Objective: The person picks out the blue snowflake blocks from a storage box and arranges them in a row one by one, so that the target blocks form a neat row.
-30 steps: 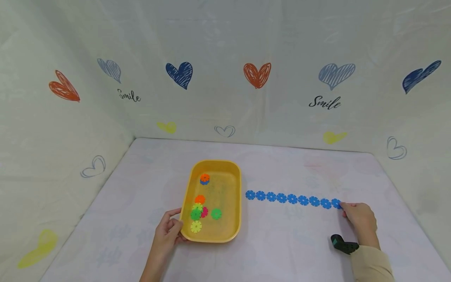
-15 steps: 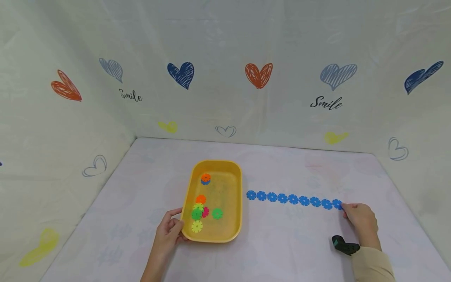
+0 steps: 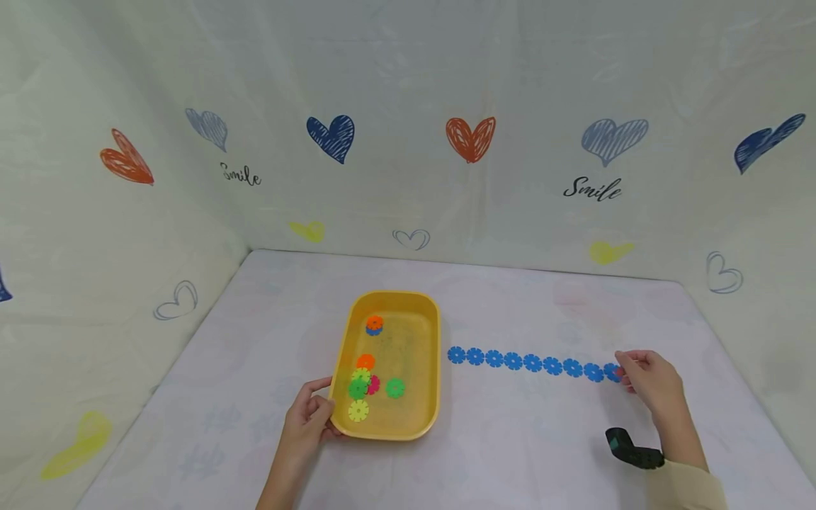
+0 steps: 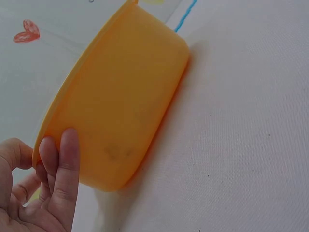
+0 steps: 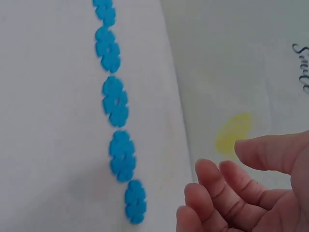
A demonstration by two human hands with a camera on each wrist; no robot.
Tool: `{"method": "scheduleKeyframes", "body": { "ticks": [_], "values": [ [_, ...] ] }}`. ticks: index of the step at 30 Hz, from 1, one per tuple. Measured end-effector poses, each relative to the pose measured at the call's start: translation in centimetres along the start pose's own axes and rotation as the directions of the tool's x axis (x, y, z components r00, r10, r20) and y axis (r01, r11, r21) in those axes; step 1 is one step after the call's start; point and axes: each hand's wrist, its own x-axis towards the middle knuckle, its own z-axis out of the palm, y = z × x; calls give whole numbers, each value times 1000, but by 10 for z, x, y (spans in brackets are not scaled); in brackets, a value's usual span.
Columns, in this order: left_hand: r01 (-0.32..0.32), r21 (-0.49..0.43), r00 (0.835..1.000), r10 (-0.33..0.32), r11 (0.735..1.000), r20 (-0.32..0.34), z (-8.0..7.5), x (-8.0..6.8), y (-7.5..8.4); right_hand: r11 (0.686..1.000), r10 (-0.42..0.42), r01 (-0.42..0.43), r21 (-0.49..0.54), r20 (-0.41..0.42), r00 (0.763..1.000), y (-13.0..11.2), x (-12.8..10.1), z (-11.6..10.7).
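Near edge: the left hand (image 3: 304,423) grips the near-left rim of the yellow plastic tray (image 3: 426,418), while the right hand (image 3: 652,382), fingers loosely open and empty, hovers beside the right end of the row of blue plastic flower discs (image 3: 532,363), running leftward to the tray.

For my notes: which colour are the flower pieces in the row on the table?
The flower pieces are blue, clearest in the right wrist view.

On the bench (image 3: 510,453) the left hand (image 3: 304,423) holds the near left corner of a yellow tray (image 3: 414,425) with coloured discs (image 3: 365,386) inside. To its right runs a row of blue discs (image 3: 532,363); the right hand (image 3: 652,381), fingers loosely bent, is at the row's right end
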Motion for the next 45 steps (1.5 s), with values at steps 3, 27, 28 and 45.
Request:
{"method": "scheduleKeyframes", "body": {
  "ticks": [3,27,28,45],
  "values": [
    [0,-7,1000,0,1000,0,-1,0,0,995,-102,103,7,-33,994,3,14,10],
    [-6,1,1000,6,1000,-5,0,-2,0,879,-380,291,377,186,906,-123,6,134],
    [-8,5,1000,8,1000,-6,0,-2,0,874,-394,301,382,195,898,-129,3,138],
    [6,2,1000,-6,1000,-6,0,0,-1,840,-450,232,490,393,802,-266,-119,119]
  ]
}}
